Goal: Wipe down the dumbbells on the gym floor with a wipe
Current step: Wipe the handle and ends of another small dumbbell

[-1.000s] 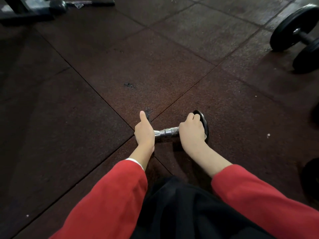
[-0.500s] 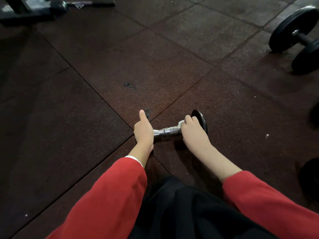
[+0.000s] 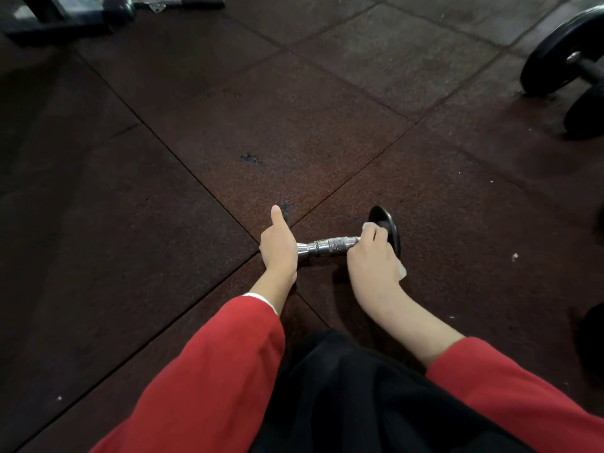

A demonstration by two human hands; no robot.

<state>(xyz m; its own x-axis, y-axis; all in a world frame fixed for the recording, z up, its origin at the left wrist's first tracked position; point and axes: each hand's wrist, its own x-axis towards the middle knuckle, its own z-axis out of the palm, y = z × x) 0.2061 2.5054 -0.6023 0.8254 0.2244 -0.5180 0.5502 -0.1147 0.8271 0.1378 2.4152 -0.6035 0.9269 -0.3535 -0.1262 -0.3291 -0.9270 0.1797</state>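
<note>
One small dumbbell (image 3: 336,246) lies on the rubber floor (image 3: 294,132). The left hand (image 3: 277,246) grips its left end, thumb up; the right hand (image 3: 372,256) presses one white wipe (image 3: 402,273) against its right plate. A second, larger dumbbell (image 3: 568,63) sits well beyond it.

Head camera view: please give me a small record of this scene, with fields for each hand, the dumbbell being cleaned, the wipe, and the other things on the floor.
left hand: closed around the left end of the handle, thumb pointing forward
right hand: holds the white wipe against the right end of the handle
small dumbbell with chrome knurled handle: lies on the dark rubber tile floor; right black plate visible, left plate hidden by the hand
larger black dumbbell: far right, untouched
black bar attachment: top left
</note>
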